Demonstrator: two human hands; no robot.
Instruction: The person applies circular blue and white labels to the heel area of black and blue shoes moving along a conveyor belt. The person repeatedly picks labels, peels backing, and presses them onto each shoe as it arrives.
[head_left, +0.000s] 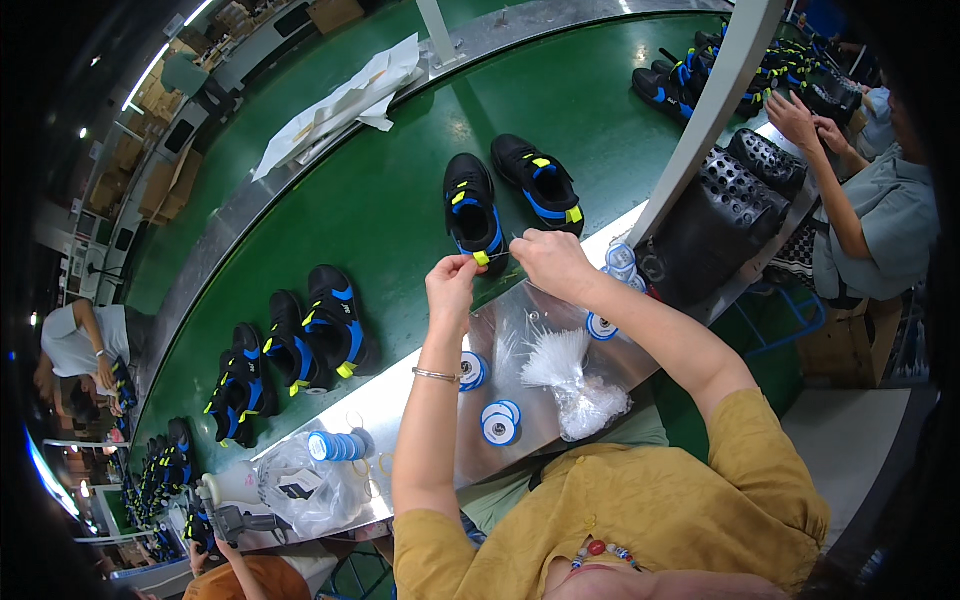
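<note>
Between my hands is the heel of a black shoe [467,190] with blue trim and a yellow heel tab [482,258]. My left hand [452,286] is closed, its fingertips pinching at that tab. Closed as well, my right hand [552,264] grips a thin pale strand [500,254] that runs toward the tab; its far end is too small to make out. The matching shoe [538,182] stands just beyond my right hand. Below my hands, a bundle of thin clear plastic fasteners [560,362] lies on a metal worktop [540,440] with round blue-and-white discs [500,423].
Shoe pairs [338,318] stand on the green conveyor [410,200] to the left. A stack of blue discs [337,446] and a clear plastic bag [310,490] lie nearer. A pale post [690,130] rises at right, beside dark shoe moulds [720,210] and a co-worker [870,220].
</note>
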